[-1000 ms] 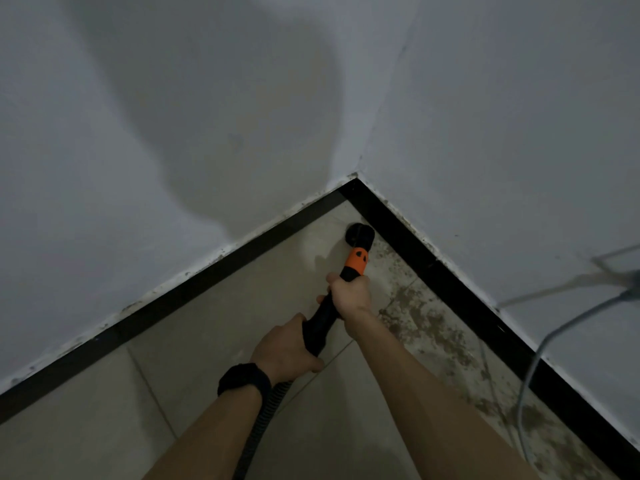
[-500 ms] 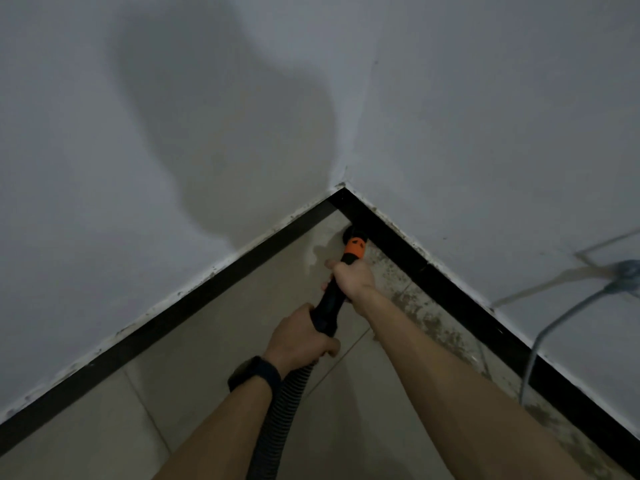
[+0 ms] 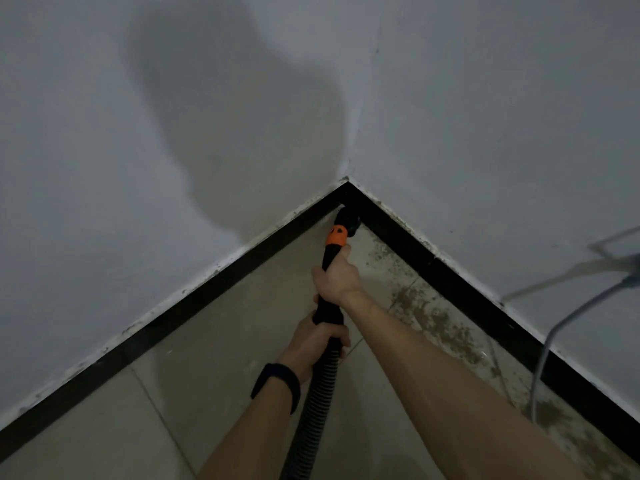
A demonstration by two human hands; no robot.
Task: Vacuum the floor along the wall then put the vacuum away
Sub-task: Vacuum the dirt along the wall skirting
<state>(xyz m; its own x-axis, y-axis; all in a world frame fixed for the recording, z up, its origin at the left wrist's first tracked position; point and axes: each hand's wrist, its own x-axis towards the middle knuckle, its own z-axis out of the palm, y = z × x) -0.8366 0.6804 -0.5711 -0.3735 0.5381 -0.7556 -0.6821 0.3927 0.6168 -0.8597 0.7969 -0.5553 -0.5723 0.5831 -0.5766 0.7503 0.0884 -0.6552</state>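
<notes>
Nozzle [image 3: 347,219] reached corner [image 3: 347,190]; right hand [image 3: 337,278] fingers wrap wand [image 3: 328,257] behind it, left hand [image 3: 317,344] grips hose [image 3: 320,393]

1. I see the hose [image 3: 317,393]: ribbed black plastic, matt.
2. Nozzle [image 3: 328,256]: smooth black plastic, with an orange plastic collar [image 3: 336,237].
3. Floor tiles [image 3: 214,341]: smooth, dull, stained.
4. Walls [image 3: 104,168]: matt paint; skirting [image 3: 173,313]: smooth, black.

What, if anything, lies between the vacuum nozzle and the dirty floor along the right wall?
Nothing visible: the nozzle sits in the corner, and the stained floor starts right beside it. Farther along, a grey cable hangs down to the floor by the skirting.
</notes>
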